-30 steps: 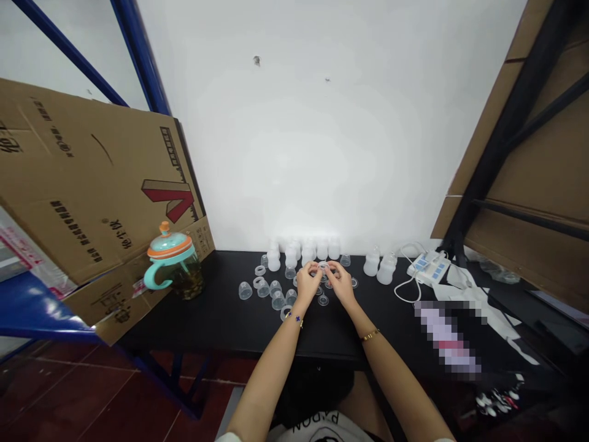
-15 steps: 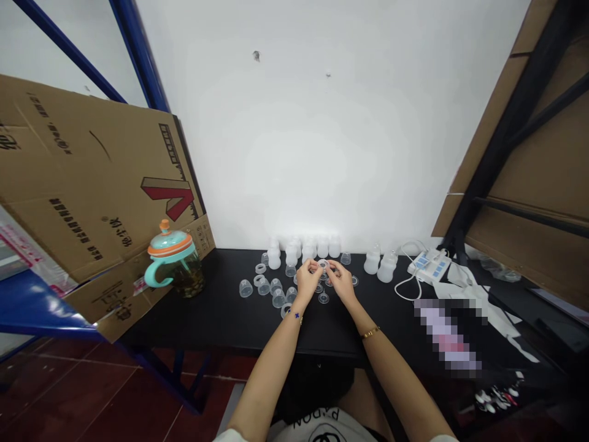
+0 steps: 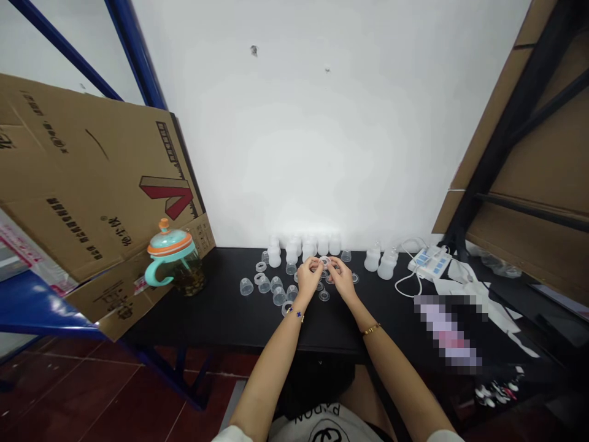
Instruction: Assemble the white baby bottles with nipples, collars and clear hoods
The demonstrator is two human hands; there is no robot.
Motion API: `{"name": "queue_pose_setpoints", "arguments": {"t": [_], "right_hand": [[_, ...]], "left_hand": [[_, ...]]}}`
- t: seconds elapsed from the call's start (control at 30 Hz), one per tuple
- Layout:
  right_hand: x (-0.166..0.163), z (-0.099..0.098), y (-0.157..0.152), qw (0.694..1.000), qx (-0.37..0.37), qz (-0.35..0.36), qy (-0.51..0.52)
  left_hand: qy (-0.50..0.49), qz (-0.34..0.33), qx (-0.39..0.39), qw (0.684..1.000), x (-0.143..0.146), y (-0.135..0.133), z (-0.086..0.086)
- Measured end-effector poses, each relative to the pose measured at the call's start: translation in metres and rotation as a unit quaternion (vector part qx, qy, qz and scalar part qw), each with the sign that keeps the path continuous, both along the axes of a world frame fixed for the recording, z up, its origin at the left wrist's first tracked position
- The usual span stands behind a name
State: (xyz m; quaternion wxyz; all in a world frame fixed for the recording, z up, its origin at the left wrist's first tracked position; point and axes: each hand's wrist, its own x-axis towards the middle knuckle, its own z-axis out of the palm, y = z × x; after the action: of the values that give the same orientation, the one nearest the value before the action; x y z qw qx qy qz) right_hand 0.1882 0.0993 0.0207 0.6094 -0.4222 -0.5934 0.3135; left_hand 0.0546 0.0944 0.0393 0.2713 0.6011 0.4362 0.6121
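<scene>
My left hand [image 3: 308, 277] and my right hand [image 3: 341, 280] meet above the black table, fingertips closed on opposite sides of a small whitish bottle ring [image 3: 324, 261]. Whether a teat sits inside this ring is too small to tell. Below the hands lies a clear silicone teat [image 3: 324, 295], with several more partly hidden by the fingers. To the left are clear dome caps [image 3: 279, 296] and loose rings [image 3: 261, 267]. Behind my hands, frosted baby bottles [image 3: 291, 250] stand in a cluster along the wall.
Two more bottles [image 3: 386, 264] stand to the right, beside a white power strip [image 3: 430, 263] with its cable. White paper [image 3: 488, 305] lies on the right of the table [image 3: 221, 319]. A teal-lidded jug [image 3: 184, 270] and a large cardboard sheet [image 3: 101, 184] are at the left.
The whole view has shifted very slightly. Both hands stay together around the ring, which shows a little more face-on now; the other items remain in place.
</scene>
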Motion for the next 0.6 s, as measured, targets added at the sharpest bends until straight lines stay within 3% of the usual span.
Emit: {"name": "queue_pose_setpoints", "arguments": {"t": [0.6], "right_hand": [[-0.0001, -0.0038, 0.0041, 1.000, 0.006, -0.006, -0.002]], "left_hand": [[0.035, 0.013, 0.002, 0.999, 0.0010, 0.0055, -0.0059]]}}
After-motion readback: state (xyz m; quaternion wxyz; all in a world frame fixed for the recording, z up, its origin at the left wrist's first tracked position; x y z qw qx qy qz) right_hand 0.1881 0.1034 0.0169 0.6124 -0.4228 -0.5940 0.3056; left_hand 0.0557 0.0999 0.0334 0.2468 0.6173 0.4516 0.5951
